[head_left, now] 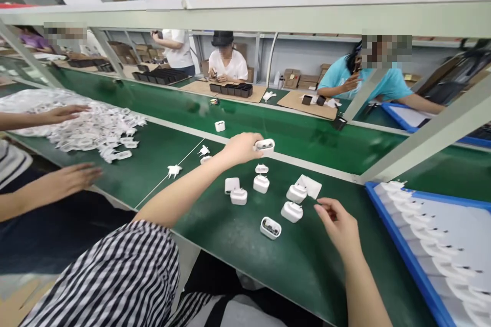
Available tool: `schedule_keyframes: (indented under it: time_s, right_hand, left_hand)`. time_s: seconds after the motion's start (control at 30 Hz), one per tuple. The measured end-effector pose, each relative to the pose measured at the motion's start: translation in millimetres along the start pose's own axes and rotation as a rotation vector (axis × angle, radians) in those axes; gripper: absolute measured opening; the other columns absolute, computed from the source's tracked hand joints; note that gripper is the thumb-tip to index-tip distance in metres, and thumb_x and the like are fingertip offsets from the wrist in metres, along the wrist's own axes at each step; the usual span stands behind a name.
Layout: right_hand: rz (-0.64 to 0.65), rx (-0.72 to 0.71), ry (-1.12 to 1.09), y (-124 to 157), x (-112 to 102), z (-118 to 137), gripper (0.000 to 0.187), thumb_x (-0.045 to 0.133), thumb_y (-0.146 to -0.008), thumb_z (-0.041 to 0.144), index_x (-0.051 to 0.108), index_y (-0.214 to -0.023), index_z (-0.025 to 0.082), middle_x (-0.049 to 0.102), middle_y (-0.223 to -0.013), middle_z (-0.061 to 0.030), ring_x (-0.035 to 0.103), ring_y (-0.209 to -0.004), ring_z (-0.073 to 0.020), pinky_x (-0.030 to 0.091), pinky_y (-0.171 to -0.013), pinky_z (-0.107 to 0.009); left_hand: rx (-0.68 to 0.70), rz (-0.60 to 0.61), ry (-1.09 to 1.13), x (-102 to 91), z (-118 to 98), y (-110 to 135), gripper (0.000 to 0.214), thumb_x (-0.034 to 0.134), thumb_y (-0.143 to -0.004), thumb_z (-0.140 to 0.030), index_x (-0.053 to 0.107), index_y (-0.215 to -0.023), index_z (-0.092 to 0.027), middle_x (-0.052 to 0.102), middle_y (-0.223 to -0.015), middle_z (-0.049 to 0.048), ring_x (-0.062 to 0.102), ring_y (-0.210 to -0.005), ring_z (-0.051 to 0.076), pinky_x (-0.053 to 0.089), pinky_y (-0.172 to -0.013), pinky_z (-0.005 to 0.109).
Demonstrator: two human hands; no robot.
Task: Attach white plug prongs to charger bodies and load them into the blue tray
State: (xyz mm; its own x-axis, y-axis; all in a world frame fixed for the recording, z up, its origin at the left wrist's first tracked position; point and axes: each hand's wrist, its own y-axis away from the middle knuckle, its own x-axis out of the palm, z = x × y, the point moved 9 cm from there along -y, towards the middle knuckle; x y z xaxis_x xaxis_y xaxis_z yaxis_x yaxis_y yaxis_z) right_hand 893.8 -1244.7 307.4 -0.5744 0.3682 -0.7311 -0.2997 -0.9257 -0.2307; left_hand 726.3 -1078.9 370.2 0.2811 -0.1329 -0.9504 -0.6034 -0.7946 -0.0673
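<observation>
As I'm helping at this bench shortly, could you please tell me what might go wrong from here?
1. The left hand grips a white housing by one end, so it could slip and drop.
2. The right hand is close to a white housing on the bench and might knock it.
3. The open housing shows its inner parts, which could perhaps be bumped or dirtied.

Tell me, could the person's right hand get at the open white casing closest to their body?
Likely yes: the right hand is near the casing and seems empty; another white casing sits partly between, but bare tabletop leaves a way round.
</observation>
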Motion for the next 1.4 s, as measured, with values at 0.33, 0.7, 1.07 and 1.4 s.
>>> schedule_keyframes:
  time_s: [0.33,0.7,1.07,1.4]
  right_hand:
    - [0.588,-0.132,0.328,42.5,101.6,53.3,0.03,0.044,-0.071,0.021,0.048,-0.099,0.015,0.057,-0.089,-0.0083,0.055,-0.071,-0.0203,0.044,-0.059,-0.03]
    - [0.554,-0.11,0.169,38.9,80.9,41.5,0.049,0.031,-0.069,0.011,0.032,-0.118,0.015,0.047,-0.109,-0.01,0.053,-0.084,-0.0158,0.044,-0.068,-0.028]
    - [0.496,-0.069,0.024,42.0,57.0,54.0,0.028,0.039,-0.072,0.035,0.051,-0.096,0.025,0.059,-0.073,-0.0004,0.054,-0.057,-0.0126,0.045,-0.054,-0.022]
    - [0.553,0.038,-0.674,47.8,101.5,88.3,0.044,0.048,-0.066,0.039,0.047,-0.107,0.022,0.052,-0.075,-0.0017,0.045,-0.051,-0.0092,0.041,-0.043,-0.022]
  left_hand:
    - [-0.022,0.365,0.216,103.4,-1.9,154.7,0.025,0.052,-0.059,-0.022,0.055,-0.083,-0.021,0.057,-0.082,0.0001,0.053,-0.071,0.015,0.037,-0.059,0.021]
    - [-0.134,0.236,0.324,109.9,-18.1,133.0,0.038,0.049,-0.06,-0.024,0.048,-0.098,-0.023,0.057,-0.083,-0.0004,0.054,-0.067,0.015,0.039,-0.058,0.023]
    - [-0.791,0.127,0.027,68.7,167.8,193.1,0.024,0.047,-0.065,-0.022,0.052,-0.089,-0.023,0.057,-0.085,0.0019,0.053,-0.078,0.018,0.038,-0.059,0.024]
    - [-0.074,-0.294,0.932,59.1,18.8,164.3,0.007,0.048,-0.065,-0.022,0.053,-0.065,-0.017,0.057,-0.071,0.0009,0.053,-0.068,0.011,0.043,-0.062,0.024]
